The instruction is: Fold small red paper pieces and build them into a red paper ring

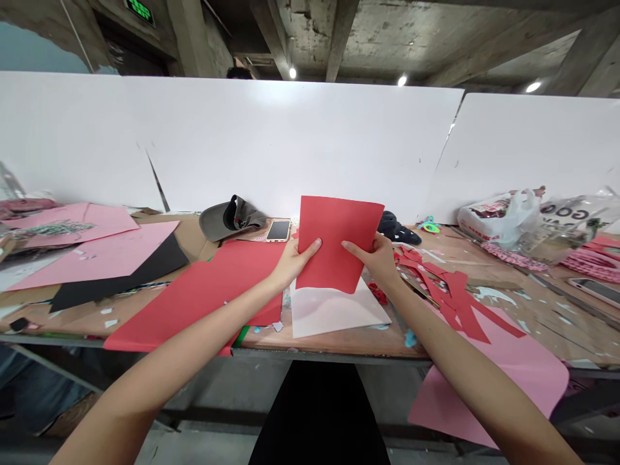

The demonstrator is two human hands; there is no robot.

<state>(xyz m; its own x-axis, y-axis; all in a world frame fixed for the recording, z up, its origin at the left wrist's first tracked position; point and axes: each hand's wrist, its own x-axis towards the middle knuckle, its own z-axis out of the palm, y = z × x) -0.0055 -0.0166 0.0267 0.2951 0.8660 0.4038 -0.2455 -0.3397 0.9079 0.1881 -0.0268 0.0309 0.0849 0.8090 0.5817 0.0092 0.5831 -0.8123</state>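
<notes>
A red sheet of paper [334, 226] is held up over the table in both hands. My left hand [296, 258] grips its left edge, with the thumb on the face toward me and the other fingers behind. On the right edge, my right hand [376, 259] pinches the sheet the same way, thumb in front. Beneath it lies a white sheet or pad [334, 316], partly covered from view by the red one. Larger red paper [213, 284] is spread to the left, next to my left forearm.
Red paper strips [455, 294] and pink paper [513, 361] lie to the right, the pink hanging over the table edge. A grey cap [227, 218] and a phone [278, 230] sit at the back. Plastic bags [504, 216] stand far right; pink and black sheets [126, 278] lie left.
</notes>
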